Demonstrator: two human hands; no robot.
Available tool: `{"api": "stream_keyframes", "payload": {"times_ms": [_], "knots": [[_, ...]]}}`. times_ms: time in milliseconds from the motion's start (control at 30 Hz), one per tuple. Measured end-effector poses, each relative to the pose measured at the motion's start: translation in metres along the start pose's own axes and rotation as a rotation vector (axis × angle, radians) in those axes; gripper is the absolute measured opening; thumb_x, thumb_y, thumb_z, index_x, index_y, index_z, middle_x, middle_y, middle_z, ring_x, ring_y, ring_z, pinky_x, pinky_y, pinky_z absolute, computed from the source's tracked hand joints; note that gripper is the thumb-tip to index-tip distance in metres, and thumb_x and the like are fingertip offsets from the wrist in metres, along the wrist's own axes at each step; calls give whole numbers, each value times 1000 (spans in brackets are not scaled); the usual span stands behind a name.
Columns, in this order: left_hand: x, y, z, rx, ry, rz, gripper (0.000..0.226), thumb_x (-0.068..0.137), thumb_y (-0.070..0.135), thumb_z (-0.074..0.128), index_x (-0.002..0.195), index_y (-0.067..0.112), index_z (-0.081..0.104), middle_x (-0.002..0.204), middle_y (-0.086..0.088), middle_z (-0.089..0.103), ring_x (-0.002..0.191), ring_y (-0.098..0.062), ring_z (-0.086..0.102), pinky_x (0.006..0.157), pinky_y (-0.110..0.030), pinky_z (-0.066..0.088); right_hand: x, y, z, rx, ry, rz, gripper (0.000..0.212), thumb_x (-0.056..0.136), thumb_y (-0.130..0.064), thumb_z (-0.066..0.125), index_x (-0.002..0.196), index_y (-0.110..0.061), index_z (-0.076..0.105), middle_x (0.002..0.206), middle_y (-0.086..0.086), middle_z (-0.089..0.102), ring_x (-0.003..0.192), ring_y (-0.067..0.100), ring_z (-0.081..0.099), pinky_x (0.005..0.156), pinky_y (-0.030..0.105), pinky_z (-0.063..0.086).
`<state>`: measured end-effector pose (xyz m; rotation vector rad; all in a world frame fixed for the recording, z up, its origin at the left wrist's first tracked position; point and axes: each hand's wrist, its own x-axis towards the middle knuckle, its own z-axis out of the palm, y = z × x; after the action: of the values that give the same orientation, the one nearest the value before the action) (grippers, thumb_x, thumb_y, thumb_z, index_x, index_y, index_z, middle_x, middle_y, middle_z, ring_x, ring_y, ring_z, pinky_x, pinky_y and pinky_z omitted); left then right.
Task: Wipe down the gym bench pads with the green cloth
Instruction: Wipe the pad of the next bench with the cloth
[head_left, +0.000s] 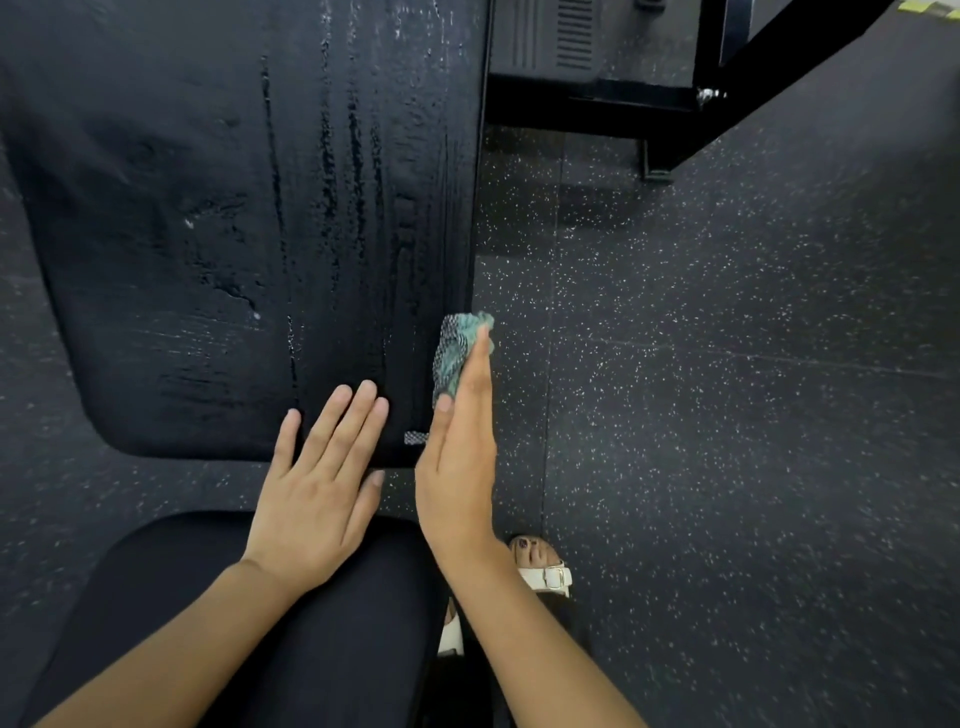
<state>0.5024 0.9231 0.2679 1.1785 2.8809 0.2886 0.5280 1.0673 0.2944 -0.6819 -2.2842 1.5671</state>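
A large black bench pad (208, 234) fills the upper left, streaked with wet wipe marks down its right half. A second black pad (322, 623) lies below it, under my forearms. The green cloth (453, 349) is bunched against the upper pad's right side edge. My right hand (460, 457) presses it there with straight fingers, palm turned toward the pad's side. My left hand (322, 483) lies flat, fingers spread, on the upper pad's near right corner, beside the right hand. A small corner of the cloth shows under the right thumb.
Speckled black rubber floor (727, 415) spreads to the right. A black metal machine frame (675, 104) stands at the top right. My feet in white sandals (545, 571) stand just right of the lower pad.
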Motion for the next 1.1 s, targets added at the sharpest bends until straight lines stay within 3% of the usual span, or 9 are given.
{"api": "stream_keyframes", "payload": {"times_ms": [233,367,500,667,967,1033,1100], "knots": [[0,0,0,-11,22,-6,60,104,37,21,159,20,1,167,7,-6,154,-12,-2,124,-40,-4,-2,-9,2,72,30,88,52,107,-20,25,155,-21,6,164,-4,10,149,0,5,113,7,10],[0,0,1,-6,28,-17,69,99,31,32,159,20,0,167,7,-7,154,-12,-2,124,-41,-3,36,-25,2,113,92,41,51,107,-17,26,156,-14,12,163,0,17,150,11,15,112,6,13],[-1,0,3,-2,31,-13,69,98,31,32,159,20,0,167,7,-7,154,-12,-3,124,-41,-3,51,-26,1,87,81,-39,51,107,-15,26,155,-9,10,164,5,13,151,14,11,114,9,10],[-1,0,3,-3,38,-12,70,98,31,33,159,21,1,167,7,-7,154,-12,-2,123,-42,-2,15,-5,3,41,47,-19,52,107,-17,26,153,-17,3,164,0,9,150,7,8,118,16,12],[-1,0,2,30,40,-6,67,100,31,31,159,18,2,167,6,-7,154,-13,-2,124,-40,-5,-43,13,4,55,-13,127,51,106,-26,22,153,-27,3,163,-9,8,148,-2,7,114,8,12],[-1,0,1,34,37,-9,68,99,30,32,159,17,2,167,6,-7,154,-13,-2,124,-40,-4,-31,8,5,67,21,124,51,107,-21,24,155,-22,6,163,-5,11,148,0,9,116,13,15],[-1,1,2,44,34,-15,69,99,30,33,159,18,2,167,6,-7,154,-13,-2,124,-41,-3,-12,2,4,90,47,106,52,107,-20,25,156,-21,9,163,-4,15,149,9,16,119,33,28]]}}
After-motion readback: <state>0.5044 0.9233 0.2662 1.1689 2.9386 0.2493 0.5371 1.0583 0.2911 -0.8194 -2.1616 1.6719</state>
